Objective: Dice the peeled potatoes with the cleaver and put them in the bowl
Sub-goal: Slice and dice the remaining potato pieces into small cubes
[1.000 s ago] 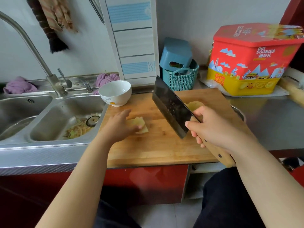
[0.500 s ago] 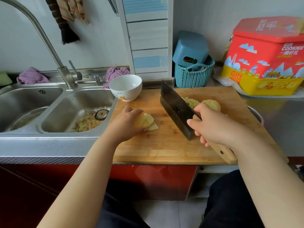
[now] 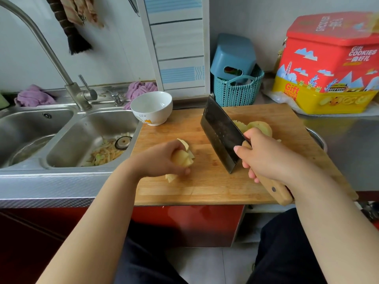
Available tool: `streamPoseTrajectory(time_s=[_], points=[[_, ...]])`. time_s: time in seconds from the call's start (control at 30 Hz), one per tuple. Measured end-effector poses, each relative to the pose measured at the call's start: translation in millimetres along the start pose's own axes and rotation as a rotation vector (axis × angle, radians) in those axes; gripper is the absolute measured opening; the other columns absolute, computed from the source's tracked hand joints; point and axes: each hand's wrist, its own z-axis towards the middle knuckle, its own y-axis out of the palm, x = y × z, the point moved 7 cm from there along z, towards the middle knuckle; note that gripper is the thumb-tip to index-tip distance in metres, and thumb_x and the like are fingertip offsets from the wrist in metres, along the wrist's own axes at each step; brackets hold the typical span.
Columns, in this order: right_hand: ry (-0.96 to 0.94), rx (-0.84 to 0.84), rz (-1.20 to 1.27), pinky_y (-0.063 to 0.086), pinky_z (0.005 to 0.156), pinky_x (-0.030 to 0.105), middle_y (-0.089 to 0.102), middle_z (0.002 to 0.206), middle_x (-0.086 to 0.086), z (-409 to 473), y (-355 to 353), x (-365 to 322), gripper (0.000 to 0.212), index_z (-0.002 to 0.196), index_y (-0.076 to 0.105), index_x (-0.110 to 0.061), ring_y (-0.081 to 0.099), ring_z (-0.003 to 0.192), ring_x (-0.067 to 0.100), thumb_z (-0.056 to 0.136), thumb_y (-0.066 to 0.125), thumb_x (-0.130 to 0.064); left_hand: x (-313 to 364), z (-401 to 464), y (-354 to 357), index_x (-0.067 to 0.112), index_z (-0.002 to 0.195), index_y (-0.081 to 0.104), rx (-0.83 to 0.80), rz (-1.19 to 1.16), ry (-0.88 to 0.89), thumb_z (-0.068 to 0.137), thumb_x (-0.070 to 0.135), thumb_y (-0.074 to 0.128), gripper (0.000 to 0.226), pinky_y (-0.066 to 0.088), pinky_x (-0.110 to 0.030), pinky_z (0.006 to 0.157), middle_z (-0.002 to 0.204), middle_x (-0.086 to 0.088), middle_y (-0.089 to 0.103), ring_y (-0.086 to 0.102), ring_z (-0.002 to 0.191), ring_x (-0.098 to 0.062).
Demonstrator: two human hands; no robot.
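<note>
On the cutting board [image 3: 205, 187], our left hand [image 3: 158, 160] curls around stacked potato slices [image 3: 183, 157]; right of them our right hand [image 3: 266, 158] clamps the cleaver [image 3: 220, 133] handle, blade tilted. More potato [image 3: 259, 127] lies behind the blade. The bowl [image 3: 151, 107] sits at the board's far-left corner.

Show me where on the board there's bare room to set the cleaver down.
The near strip of the cutting board, between the potato slices under the left hand and the right hand holding the cleaver, is bare. So is the middle patch between the bowl and the blade. The far right is crowded: potato pieces lie behind the cleaver.
</note>
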Motion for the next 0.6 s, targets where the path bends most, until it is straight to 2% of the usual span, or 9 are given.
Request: streamPoseTrajectory(time_s=[0.13, 0.27, 0.4, 0.5, 0.6], points=[[-0.006, 0.000, -0.008, 0.055, 0.053, 0.028, 0.064, 0.090, 0.005, 1.3, 0.1, 0.1, 0.053, 0.150, 0.021, -0.023, 0.066, 0.065, 0.015, 0.103, 0.044, -0.033, 4.3, 2.1, -1.2, 0.034, 0.113, 0.047, 0.048, 0.044, -0.022, 0.079, 0.045, 0.074, 0.044, 0.040, -0.024, 0.068, 0.097, 0.017, 0.052, 0.052, 0.086, -0.005], [-0.007, -0.003, -0.015, 0.059, 0.059, 0.033, 0.065, 0.089, 0.007, 1.5, 0.6, -1.8, 0.052, 0.149, 0.022, -0.023, 0.067, 0.068, 0.018, 0.103, 0.044, -0.033, 3.5, 12.3, -13.8, 0.029, 0.123, 0.048, 0.164, 0.081, -0.077, 0.081, 0.044, 0.072, 0.051, 0.042, -0.028, 0.074, 0.108, 0.008, 0.055, 0.053, 0.094, -0.014], [-0.009, 0.000, -0.021, 0.057, 0.056, 0.031, 0.061, 0.092, 0.003, 4.2, 0.5, -4.7, 0.056, 0.151, 0.023, -0.021, 0.066, 0.067, 0.017, 0.102, 0.046, -0.034, 8.5, 15.9, -17.1, 0.028, 0.129, 0.045, 0.247, 0.050, -0.117, 0.086, 0.039, 0.068, 0.051, 0.038, -0.025, 0.067, 0.109, 0.007, 0.052, 0.052, 0.093, -0.015], [-0.007, 0.003, -0.030, 0.060, 0.061, 0.034, 0.063, 0.090, 0.004, 5.6, -0.2, -3.6, 0.059, 0.152, 0.024, -0.021, 0.067, 0.068, 0.018, 0.101, 0.048, -0.037, 10.8, 11.3, -7.2, 0.027, 0.130, 0.043, 0.177, 0.101, -0.142, 0.087, 0.041, 0.066, 0.051, 0.041, -0.025, 0.065, 0.108, 0.006, 0.053, 0.053, 0.092, -0.015], [-0.007, 0.009, -0.021, 0.060, 0.060, 0.034, 0.062, 0.091, 0.004, 5.8, -1.3, -1.1, 0.060, 0.153, 0.024, -0.021, 0.067, 0.067, 0.017, 0.101, 0.048, -0.037, 15.1, 7.0, 7.7, 0.025, 0.133, 0.044, 0.054, 0.231, -0.132, 0.087, 0.047, 0.061, 0.054, 0.043, -0.030, 0.080, 0.122, 0.000, 0.052, 0.050, 0.101, -0.017]])
